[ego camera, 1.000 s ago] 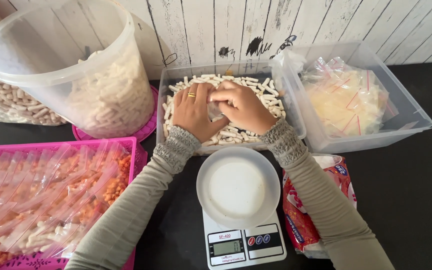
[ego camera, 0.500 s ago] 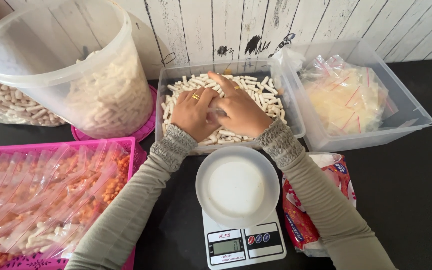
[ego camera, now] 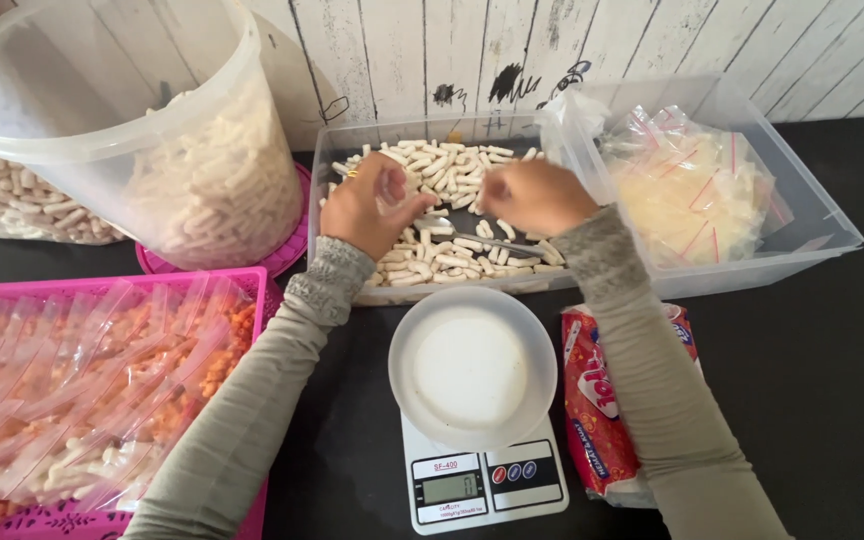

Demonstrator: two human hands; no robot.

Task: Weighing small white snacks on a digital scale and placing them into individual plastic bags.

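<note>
My left hand (ego camera: 364, 207), with a gold ring, hovers over the left side of a clear shallow bin (ego camera: 337, 150) of white snack sticks (ego camera: 452, 170) and grips a small clear plastic bag (ego camera: 393, 192). My right hand (ego camera: 537, 196) is over the bin's right side. Its fingers curl down into the sticks, and what they enclose is hidden. Directly in front of the bin stands a white digital kitchen scale (ego camera: 482, 485) with a round white bowl (ego camera: 472, 366) on it.
A tall clear tub of white sticks (ego camera: 142, 130) stands at the left on a pink lid (ego camera: 292, 255). A pink basket (ego camera: 102, 290) holds filled bags. At the right are a clear bin of empty zip bags (ego camera: 692, 190) and a red snack packet (ego camera: 602, 400).
My hands were pressed together over the middle of the bin; now they are apart, the left toward the left side and the right toward the right, uncovering the sticks between them.
</note>
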